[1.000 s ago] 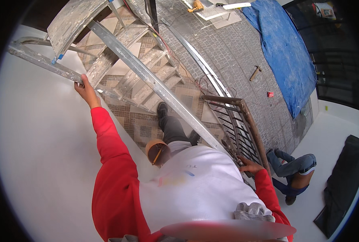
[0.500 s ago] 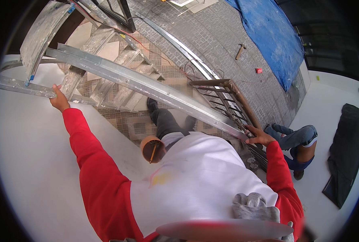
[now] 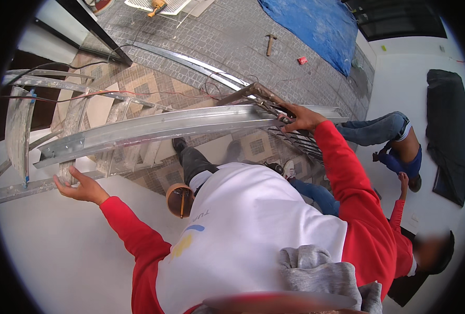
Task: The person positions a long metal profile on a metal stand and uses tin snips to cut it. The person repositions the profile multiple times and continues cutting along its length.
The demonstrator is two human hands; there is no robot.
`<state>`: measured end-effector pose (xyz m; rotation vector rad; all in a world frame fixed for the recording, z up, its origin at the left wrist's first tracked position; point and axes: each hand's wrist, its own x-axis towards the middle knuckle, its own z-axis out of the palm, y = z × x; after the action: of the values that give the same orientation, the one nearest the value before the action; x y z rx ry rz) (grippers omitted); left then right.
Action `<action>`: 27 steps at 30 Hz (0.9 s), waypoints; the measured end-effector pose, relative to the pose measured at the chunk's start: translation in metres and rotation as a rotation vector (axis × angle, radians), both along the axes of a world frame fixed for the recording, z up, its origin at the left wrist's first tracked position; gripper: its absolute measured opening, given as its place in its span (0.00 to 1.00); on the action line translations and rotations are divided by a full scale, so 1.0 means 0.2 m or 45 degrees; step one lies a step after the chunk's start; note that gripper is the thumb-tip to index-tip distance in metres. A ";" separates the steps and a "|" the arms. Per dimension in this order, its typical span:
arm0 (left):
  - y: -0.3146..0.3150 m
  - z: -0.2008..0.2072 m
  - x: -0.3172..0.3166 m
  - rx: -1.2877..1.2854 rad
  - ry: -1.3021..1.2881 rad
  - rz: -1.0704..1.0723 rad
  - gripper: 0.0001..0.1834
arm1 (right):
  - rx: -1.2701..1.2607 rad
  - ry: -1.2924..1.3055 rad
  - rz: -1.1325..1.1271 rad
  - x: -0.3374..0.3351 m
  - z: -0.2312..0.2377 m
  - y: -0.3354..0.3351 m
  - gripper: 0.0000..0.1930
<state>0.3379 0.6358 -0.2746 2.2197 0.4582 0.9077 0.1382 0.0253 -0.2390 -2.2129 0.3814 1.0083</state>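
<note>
A long shiny metal channel (image 3: 164,128) lies across in front of me, from the ladder side at left to beyond the railing at right. My right hand (image 3: 301,118) grips it near the railing, thumb and fingers around its edge. My left hand (image 3: 82,188) is open, palm up and fingers spread, just below the channel's cut left end, apart from it. Beside that hand runs the side rail of a paint-spattered stepladder (image 3: 20,136), whose steps show partly behind the channel.
A dark metal railing (image 3: 258,91) stands beyond my right hand. Two people are at right, one in blue jeans (image 3: 368,131), one with a red sleeve (image 3: 398,214). A hammer (image 3: 270,45) and blue tarp (image 3: 316,31) lie on the pavement. A red cable (image 3: 138,94) crosses the ladder.
My left hand has let go of the ladder rail and opened. The channel has turned more level, with its right end farther from me. A person with a red sleeve has come into view.
</note>
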 end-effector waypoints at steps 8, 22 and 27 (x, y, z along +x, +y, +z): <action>-1.37 -0.12 -0.42 0.995 0.480 -1.861 0.43 | -0.117 -0.290 0.063 -0.08 -0.35 0.02 0.54; -1.34 -0.31 0.05 0.986 1.381 -2.126 0.35 | -0.496 -0.987 -0.027 -0.55 -0.05 0.06 0.50; -1.34 -0.43 0.30 0.850 1.790 -2.144 0.36 | 0.113 -0.777 -0.407 -1.12 -0.05 0.01 0.50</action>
<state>0.3978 0.3685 -0.3614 2.3015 -1.2186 -1.5717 -0.0863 0.0274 -0.2499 -2.1591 0.3795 0.1574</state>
